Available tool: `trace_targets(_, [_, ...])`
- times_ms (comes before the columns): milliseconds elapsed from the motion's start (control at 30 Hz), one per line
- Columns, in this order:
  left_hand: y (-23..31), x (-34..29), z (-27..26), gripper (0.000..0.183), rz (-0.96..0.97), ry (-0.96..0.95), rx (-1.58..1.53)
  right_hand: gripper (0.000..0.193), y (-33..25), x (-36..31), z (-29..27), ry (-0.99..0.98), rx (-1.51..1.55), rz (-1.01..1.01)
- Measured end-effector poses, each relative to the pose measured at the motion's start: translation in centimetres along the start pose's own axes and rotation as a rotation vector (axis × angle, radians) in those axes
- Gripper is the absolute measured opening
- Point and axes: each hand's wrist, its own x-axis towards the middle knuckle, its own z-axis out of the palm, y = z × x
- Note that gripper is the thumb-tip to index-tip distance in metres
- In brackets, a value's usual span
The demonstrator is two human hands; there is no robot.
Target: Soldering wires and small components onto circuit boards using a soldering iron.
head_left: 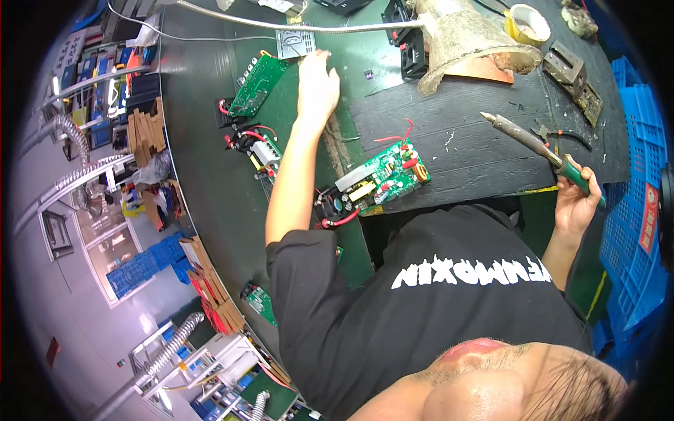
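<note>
My right hand (577, 200) grips a soldering iron (526, 140) by its green handle, the pointed tip aimed up and to the left above the bench. My left arm is stretched to the far side, where my left hand (318, 88) has its fingers bent against the near edge of a grey metal box with slots (295, 42). What those fingers hold, if anything, is too small to make out. Between my arms, at the near bench edge, lies a green circuit board (386, 179) with capacitors, coils and red wires, joined to a black fan.
More boards lie left of my arm: a green one (258, 84), one with a fan (263, 153), another (260, 302). A dirty funnel-shaped hood (470, 45), yellow cup (526, 24), metal stand (565, 70) and pliers (562, 133) are at the right, beside blue crates (635, 203).
</note>
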Motion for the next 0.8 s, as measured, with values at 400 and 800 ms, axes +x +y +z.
trace_targets(400, [-4.8, 6.4, 3.3, 0.049, -0.289, -0.128, 0.846, 0.018, 0.5, -2.8, 1.5, 0.015, 0.009, -0.087])
trace_targets(800, [3.4, -0.2, -8.8, 0.019, -0.595, -0.164, -1.065, 0.018, -0.4, -2.8, 0.7, -0.039, -0.015, -0.083])
